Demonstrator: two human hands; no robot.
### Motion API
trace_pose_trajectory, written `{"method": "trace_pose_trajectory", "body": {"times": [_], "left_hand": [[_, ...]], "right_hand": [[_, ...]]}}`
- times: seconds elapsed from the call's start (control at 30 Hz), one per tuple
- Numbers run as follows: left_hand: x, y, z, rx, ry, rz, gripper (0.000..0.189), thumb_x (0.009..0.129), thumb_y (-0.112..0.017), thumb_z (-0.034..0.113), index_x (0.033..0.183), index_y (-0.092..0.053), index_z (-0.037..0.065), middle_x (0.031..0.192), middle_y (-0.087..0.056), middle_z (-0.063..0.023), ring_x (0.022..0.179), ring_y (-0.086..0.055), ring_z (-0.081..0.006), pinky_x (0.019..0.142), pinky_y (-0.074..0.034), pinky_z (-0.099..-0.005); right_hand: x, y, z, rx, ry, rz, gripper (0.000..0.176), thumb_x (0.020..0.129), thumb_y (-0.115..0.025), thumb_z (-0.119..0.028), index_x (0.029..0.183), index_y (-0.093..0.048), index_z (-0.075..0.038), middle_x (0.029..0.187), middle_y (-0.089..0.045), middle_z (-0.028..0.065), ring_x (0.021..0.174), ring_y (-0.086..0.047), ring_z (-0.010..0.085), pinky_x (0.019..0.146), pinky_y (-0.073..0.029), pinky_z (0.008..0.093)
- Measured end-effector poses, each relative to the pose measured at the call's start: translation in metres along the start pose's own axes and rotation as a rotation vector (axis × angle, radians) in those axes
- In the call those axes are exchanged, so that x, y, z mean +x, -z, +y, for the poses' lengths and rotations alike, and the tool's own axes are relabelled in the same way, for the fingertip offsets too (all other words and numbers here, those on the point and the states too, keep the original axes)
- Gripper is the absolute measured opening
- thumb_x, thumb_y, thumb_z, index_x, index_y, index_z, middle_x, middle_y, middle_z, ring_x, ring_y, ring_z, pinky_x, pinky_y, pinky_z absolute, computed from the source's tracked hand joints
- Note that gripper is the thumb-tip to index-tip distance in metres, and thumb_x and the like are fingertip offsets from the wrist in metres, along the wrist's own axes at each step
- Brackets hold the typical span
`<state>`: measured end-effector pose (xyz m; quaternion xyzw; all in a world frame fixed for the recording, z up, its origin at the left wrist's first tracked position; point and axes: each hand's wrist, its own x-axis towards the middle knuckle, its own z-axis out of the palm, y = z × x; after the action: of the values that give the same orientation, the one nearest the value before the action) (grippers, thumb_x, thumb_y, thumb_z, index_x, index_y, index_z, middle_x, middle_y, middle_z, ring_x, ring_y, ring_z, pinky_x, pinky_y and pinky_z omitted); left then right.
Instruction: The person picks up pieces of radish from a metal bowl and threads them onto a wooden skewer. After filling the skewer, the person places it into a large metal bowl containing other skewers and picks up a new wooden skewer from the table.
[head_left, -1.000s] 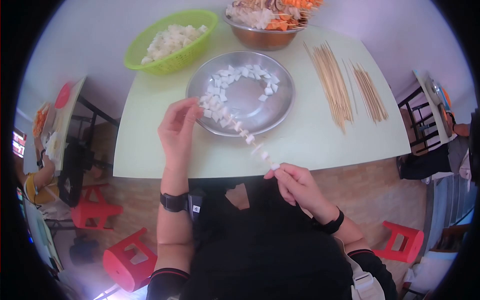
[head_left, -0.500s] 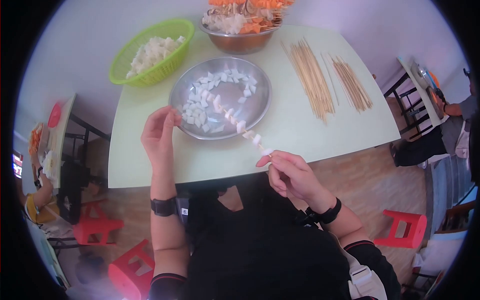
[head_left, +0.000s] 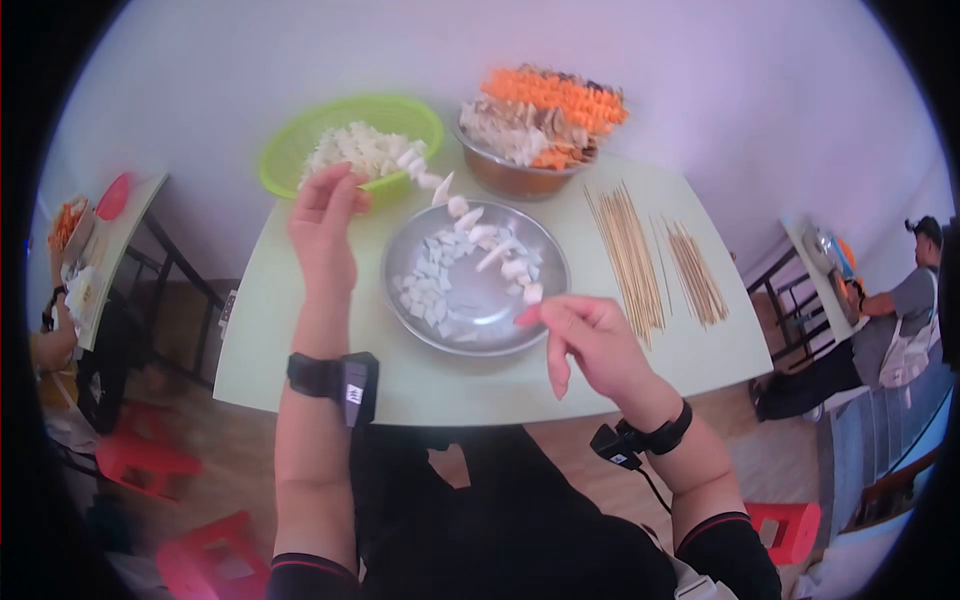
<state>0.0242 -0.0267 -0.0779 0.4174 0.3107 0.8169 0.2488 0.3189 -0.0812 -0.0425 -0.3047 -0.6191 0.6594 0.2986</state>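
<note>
- The pale green table (head_left: 640,350) carries everything; the steel tray (head_left: 548,262), round and shallow, sits at its middle and serves as the landmark here.
- A green basket (head_left: 300,150) of white chunks stands behind the tray to the left, near its rim.
- A steel bowl (head_left: 520,182) heaped with finished orange, brown and white sticks stands right behind the tray, almost touching it.
- The left hand (head_left: 325,225) is raised upright left of the tray, over the basket's near rim. Its fingers are drawn loosely together; blur hides whether they pinch anything or touch the skewer's far end.
- The right hand (head_left: 590,335) is at the tray's near right edge, thumb and forefinger pinching the skewer's near end, the other fingers hanging loose.
- Two bundles of bare sticks (head_left: 628,255) lie right of the tray, apart from it.
- The skewer (head_left: 470,222), threaded with white pieces, slants above the tray from the right hand toward the basket.
- Loose white cubes (head_left: 428,290) lie in the tray's left half.
</note>
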Motion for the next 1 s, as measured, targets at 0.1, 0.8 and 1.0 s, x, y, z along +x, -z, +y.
{"method": "trace_pose_trajectory", "body": {"times": [0.1, 0.8, 1.0], "left_hand": [[-0.004, 0.004, -0.024, -0.026, 0.033, -0.002, 0.019, 0.088, -0.059, 0.007, 0.106, -0.059, 0.0, 0.089, -0.064, -0.0068, 0.072, -0.057, -0.0104, 0.067, -0.046, -0.0229], [-0.036, -0.018, -0.034, 0.404, 0.057, -0.467, 0.026, 0.082, -0.058, -0.001, 0.107, -0.058, 0.004, 0.075, -0.061, -0.0048, 0.066, -0.058, -0.0121, 0.064, -0.048, -0.0253], [-0.035, -0.013, -0.035, 0.465, 0.061, -0.497, 0.025, 0.083, -0.058, 0.0, 0.108, -0.057, 0.003, 0.076, -0.058, -0.0036, 0.066, -0.056, -0.0107, 0.063, -0.047, -0.0238]], "right_hand": [[0.04, 0.004, -0.028, -0.075, 0.036, 0.022, 0.038, 0.097, -0.044, -0.028, 0.103, -0.058, 0.007, 0.052, -0.056, 0.0043, 0.042, -0.054, 0.012, 0.047, -0.043, 0.0224], [0.26, 0.003, -0.032, -0.739, 0.24, 0.278, 0.03, 0.089, -0.055, -0.024, 0.098, -0.06, 0.004, 0.058, -0.058, 0.0067, 0.046, -0.056, 0.0137, 0.046, -0.047, 0.0275], [0.1, -0.029, -0.07, -0.618, 0.799, 0.428, 0.023, 0.089, -0.05, 0.0, 0.111, -0.056, -0.001, 0.085, -0.063, 0.0057, 0.08, -0.059, 0.0106, 0.075, -0.045, 0.0238]]}}
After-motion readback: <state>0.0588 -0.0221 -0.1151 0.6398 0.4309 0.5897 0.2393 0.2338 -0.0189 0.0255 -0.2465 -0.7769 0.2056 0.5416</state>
